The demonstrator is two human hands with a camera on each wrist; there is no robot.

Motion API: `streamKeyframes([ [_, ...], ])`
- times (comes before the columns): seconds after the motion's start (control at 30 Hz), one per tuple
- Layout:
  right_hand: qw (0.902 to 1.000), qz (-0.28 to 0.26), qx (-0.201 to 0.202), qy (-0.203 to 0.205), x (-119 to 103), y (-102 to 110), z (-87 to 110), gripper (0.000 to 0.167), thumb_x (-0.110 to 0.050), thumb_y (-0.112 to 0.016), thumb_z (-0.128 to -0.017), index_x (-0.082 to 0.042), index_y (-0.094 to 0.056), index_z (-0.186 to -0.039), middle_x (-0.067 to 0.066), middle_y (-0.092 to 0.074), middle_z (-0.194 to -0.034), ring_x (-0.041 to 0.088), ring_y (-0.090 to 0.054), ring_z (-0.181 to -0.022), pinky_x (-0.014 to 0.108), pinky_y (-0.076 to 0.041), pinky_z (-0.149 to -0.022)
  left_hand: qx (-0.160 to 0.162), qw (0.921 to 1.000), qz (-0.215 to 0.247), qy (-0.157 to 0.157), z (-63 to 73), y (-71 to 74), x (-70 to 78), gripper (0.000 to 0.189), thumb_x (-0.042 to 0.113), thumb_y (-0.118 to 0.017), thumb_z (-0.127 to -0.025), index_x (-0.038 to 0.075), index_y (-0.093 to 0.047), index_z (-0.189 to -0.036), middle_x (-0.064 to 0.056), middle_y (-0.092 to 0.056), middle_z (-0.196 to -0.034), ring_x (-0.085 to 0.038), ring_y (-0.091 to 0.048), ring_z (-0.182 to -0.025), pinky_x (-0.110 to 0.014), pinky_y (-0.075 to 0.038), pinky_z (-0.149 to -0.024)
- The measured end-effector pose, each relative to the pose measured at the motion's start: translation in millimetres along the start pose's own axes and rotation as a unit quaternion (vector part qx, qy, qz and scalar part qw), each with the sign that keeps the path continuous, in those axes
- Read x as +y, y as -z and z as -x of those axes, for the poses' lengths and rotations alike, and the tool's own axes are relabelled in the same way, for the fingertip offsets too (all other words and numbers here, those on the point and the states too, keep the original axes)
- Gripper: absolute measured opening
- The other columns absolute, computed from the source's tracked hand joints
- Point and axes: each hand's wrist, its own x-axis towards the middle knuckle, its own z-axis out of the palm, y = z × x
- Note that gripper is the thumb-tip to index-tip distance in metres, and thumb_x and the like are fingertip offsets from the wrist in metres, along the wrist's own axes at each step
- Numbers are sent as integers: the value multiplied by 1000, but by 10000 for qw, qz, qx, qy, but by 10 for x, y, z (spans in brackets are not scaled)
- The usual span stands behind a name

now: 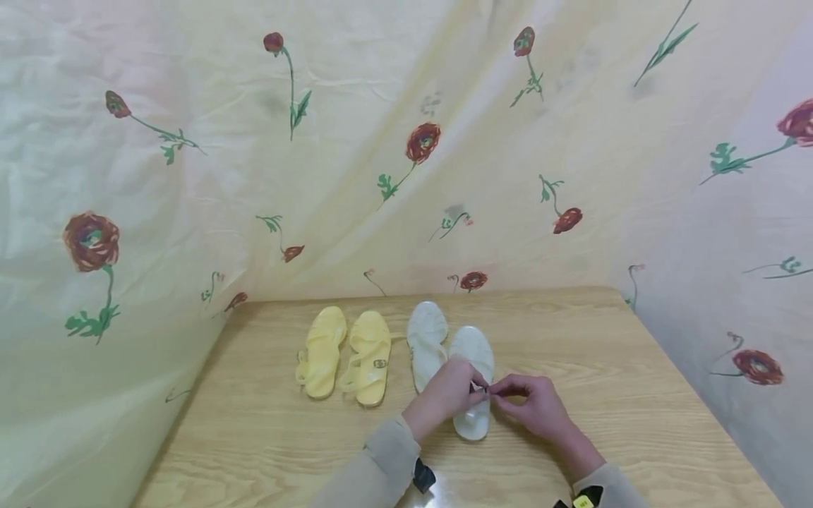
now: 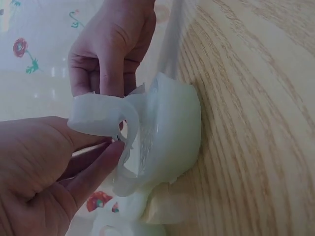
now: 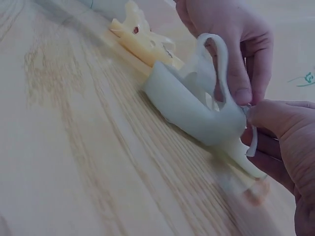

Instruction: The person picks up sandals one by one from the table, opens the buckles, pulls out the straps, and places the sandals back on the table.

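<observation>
A translucent white sandal (image 1: 471,343) stands sole down on the table, its heel end toward me. Over its right edge my left hand (image 1: 449,386) pinches the strap at a small dark buckle. From the right, my right hand (image 1: 532,403) pinches the same strap between thumb and fingers, its fingertips almost touching the left ones. In the right wrist view the ankle strap (image 3: 222,64) arches up in a loop, and its free end (image 3: 253,142) hangs out by the right fingers. Fingers mostly hide the buckle. The other white sandal (image 1: 427,326) lies just left, partly behind my left hand.
Two yellow sandals, the outer one (image 1: 326,347) and the inner one (image 1: 370,356), lie side by side farther left on the wooden table (image 1: 254,437). A flowered cloth (image 1: 343,141) hangs behind the table and along both sides.
</observation>
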Motion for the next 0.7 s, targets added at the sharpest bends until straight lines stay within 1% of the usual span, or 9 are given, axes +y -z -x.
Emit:
streamKeyframes([
  [0.07, 10000, 77, -29, 33, -11, -15, -6, 25, 10, -82, -85, -12, -82, -96, 4, -83, -91, 3, -76, -86, 18, -62, -80, 48, 9997, 242, 51, 24, -14, -12, 11, 16, -81, -95, 14, -86, -105, 4, -84, -97, 5, -67, -77, -5, -47, -68],
  [0.13, 9997, 234, -49, 91, -24, -26, -18, 26, 10, -83, -84, -14, -82, -96, 2, -83, -91, 3, -76, -86, 17, -61, -81, 130, 9990, 436, 27, 44, -25, -21, 10, 14, -81, -95, 14, -86, -104, 3, -84, -97, 5, -69, -78, -5, -48, -68],
  [0.27, 9982, 551, -29, 229, -42, -25, -47, 30, 11, -83, -81, -16, -82, -93, -1, -83, -91, 5, -76, -86, 13, -59, -82, 347, 9974, 636, -25, 50, -57, -39, 11, 11, -80, -95, 11, -85, -105, 1, -84, -97, 4, -70, -80, -5, -49, -71],
  [0.33, 9977, 627, -4, 261, -38, -19, -55, 31, 13, -83, -80, -16, -82, -92, -1, -83, -91, 5, -76, -87, 12, -58, -82, 462, 9962, 742, -48, 49, -67, -45, 11, 11, -80, -95, 11, -84, -105, 2, -83, -95, 4, -69, -79, -5, -50, -71],
  [0.4, 9980, 601, 25, 212, -29, -14, -55, 32, 14, -83, -80, -15, -82, -93, 0, -83, -92, 5, -76, -87, 13, -59, -83, 479, 9945, 930, 32, 50, -72, -64, 11, 13, -82, -94, 11, -84, -105, 2, -83, -94, 6, -69, -77, -5, -50, -70],
  [0.5, 9990, 449, 11, 57, -9, -8, -38, 31, 14, -81, -82, -14, -82, -96, 3, -83, -94, 4, -76, -89, 16, -61, -83, 350, 9921, 1196, 146, 55, -49, -84, 12, 13, -83, -93, 11, -83, -104, 1, -83, -93, 7, -68, -75, -5, -51, -68],
  [0.57, 9996, 264, -6, -40, -2, -7, -24, 28, 12, -81, -84, -13, -81, -98, 4, -82, -95, 4, -75, -89, 19, -62, -83, 238, 9927, 1160, 219, 49, -21, -81, 12, 11, -83, -92, 10, -83, -104, 0, -83, -93, 6, -68, -75, -5, -50, -68],
  [0.63, 9998, 92, -59, -149, 0, -5, -12, 25, 10, -82, -85, -11, -80, -99, 5, -81, -96, 5, -75, -90, 21, -63, -83, 175, 9951, 952, 208, 43, 9, -63, 12, 10, -82, -92, 9, -84, -103, 0, -83, -92, 5, -67, -75, -5, -49, -68],
  [0.7, 9995, -9, -139, -281, 1, -3, 0, 23, 8, -82, -86, -11, -79, -99, 5, -81, -96, 8, -75, -90, 22, -63, -83, 142, 9977, 639, 171, 36, 22, -40, 9, 10, -82, -92, 10, -85, -101, 2, -83, -91, 4, -67, -75, -5, -49, -69],
])
